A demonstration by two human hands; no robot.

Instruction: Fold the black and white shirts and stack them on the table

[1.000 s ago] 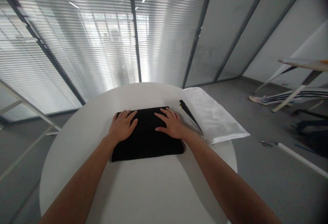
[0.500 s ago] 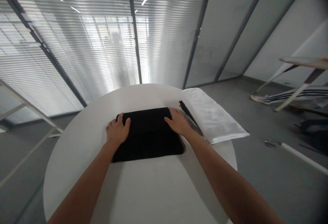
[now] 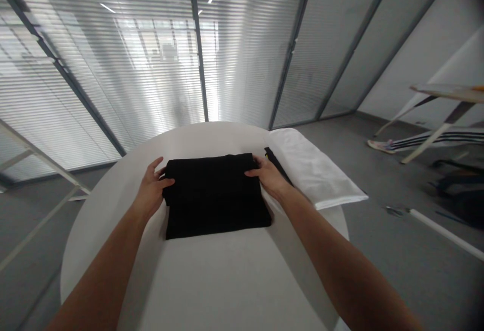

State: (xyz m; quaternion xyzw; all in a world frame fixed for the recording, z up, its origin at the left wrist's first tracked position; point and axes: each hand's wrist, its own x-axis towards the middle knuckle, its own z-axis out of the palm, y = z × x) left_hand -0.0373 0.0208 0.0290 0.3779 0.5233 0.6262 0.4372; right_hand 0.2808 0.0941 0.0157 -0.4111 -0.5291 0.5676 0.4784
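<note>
A folded black cloth [image 3: 217,200] lies on the round white table [image 3: 212,280], its far part raised a little and its near edge flat on the tabletop. At its far left corner my left hand [image 3: 152,187] pinches the cloth between thumb and fingers, with the index finger stretched away. My right hand [image 3: 266,174] grips the far right corner, thumb on top and fingers partly hidden behind the fabric.
Right of the cloth lies a folded white fabric [image 3: 313,169] over the table's edge, with a narrow black item [image 3: 278,164] beside it. A person's leg and shoe [image 3: 381,145] show near another table [image 3: 446,91] at the right.
My hands no longer rest flat on the cloth; they now grip its far corners and have raised its far part. My left hand has moved left.
</note>
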